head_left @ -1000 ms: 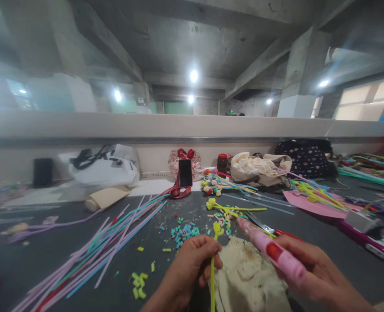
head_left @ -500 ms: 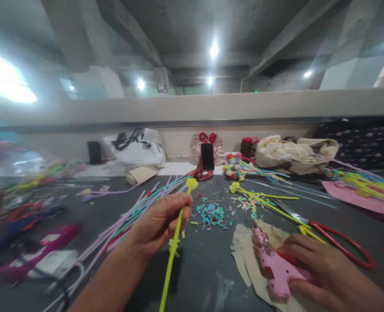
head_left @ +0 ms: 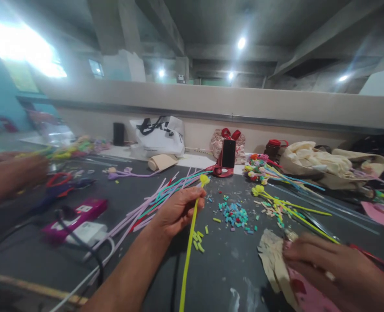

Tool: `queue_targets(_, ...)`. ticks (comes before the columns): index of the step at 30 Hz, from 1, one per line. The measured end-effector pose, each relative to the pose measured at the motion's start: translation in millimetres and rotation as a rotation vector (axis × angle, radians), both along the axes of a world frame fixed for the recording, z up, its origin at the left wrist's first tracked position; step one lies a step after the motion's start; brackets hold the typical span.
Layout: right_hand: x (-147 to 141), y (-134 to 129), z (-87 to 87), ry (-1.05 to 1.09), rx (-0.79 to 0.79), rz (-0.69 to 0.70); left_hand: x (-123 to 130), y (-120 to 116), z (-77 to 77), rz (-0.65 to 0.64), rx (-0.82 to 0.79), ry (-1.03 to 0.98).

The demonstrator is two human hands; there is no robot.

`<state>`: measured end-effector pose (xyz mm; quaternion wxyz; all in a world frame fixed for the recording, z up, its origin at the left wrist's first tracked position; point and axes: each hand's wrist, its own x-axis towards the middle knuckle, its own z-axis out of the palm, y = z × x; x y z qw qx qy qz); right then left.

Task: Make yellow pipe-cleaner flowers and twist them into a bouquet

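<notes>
My left hand [head_left: 180, 210] is closed in a pinch on a yellow pipe-cleaner stem [head_left: 189, 255]. A small yellow fuzzy flower head [head_left: 204, 179] shows just above the fingertips, and the stem slants down towards me. My right hand [head_left: 331, 264], smeared by motion, is over the front part of a pink glue gun [head_left: 310, 292]. Whether its fingers grip the gun cannot be made out. Under the gun is a crumpled beige cloth [head_left: 272, 255]. Short yellow-green clippings [head_left: 198, 242] lie right of the stem, and blue-green clippings [head_left: 233, 215] form a pile beyond.
Yellow flower stems [head_left: 285, 203] and partly hidden scissors [head_left: 318, 223] lie at right. Lilac pipe cleaners [head_left: 146, 206] stretch across the left. A phone [head_left: 228, 154] stands at the back. Another person's hand [head_left: 23, 171], a magenta box [head_left: 84, 214] and cables are at far left.
The view has turned left, so things sit farther right. My right hand has moved from the glue gun's handle forward over its front. My left hand still pinches the yellow stem.
</notes>
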<state>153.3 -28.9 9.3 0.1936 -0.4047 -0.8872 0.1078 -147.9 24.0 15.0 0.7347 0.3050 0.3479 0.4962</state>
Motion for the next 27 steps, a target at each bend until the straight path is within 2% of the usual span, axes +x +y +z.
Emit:
queue_targets(3,-58,15,-0.1,-0.208,0.020,0.090,-5,1,-1.3,0.028,0.018,0.021)
queue_targets(6,-108,32,-6.6,-0.326,0.006,0.043,-5,1,-4.2,0.040,0.051,0.045)
queue_targets(11,-152,57,-25.8,-0.387,0.054,-0.038,5,-3,-9.3,-0.022,0.118,0.051)
queue_targets(14,-160,65,-35.3,-0.411,0.057,-0.022,9,-6,-9.2,-0.047,0.139,0.045)
queue_targets(17,-162,69,-35.9,-0.409,0.042,0.013,10,-7,-7.9,-0.068,0.152,0.041)
queue_targets(22,-147,64,-18.9,-0.285,0.009,-0.032,11,-9,-8.1,-0.095,0.171,0.080)
queue_targets(27,-108,28,-1.2,-0.108,-0.023,-0.120,20,-11,-15.1,-0.162,0.141,0.152)
